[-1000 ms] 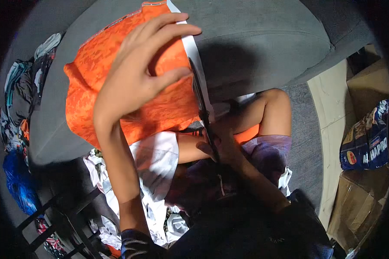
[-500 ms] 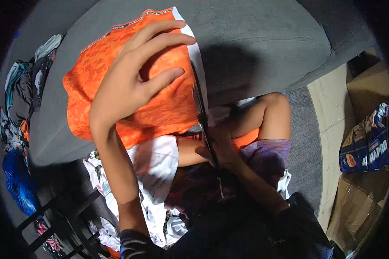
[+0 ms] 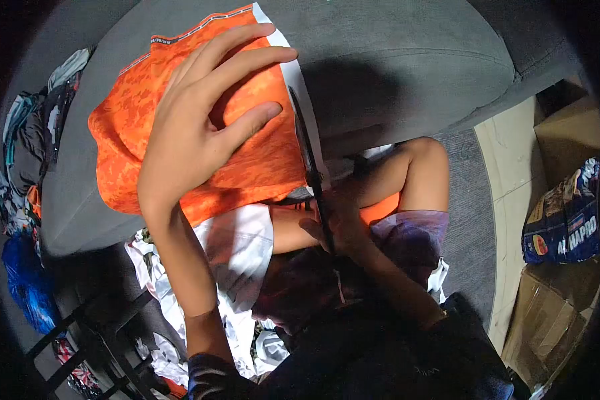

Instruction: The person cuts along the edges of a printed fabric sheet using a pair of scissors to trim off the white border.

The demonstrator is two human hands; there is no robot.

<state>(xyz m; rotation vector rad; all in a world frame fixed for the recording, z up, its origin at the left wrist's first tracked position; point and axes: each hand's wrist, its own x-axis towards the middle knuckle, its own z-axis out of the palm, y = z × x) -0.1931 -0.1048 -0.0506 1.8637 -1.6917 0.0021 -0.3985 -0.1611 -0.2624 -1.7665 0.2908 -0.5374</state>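
An orange patterned fabric with a white strip along its right edge lies over the grey cushion. My left hand rests on the fabric, palm down with the fingers spread. Long dark scissors lie along the line between orange and white, blades pointing up and away from me. In shadow at their lower end, my right hand is wrapped round the handles. The exact finger positions there are hard to see.
The grey cushion spans the top. White cloth scraps lie at my lap's left, near a black metal frame. Clothes and a blue bag are far left. Cardboard boxes and a printed bag stand right.
The orange fabric and my left hand have shifted slightly left in view. The fabric's left part is now more bunched. My right hand keeps its hold on the scissors.
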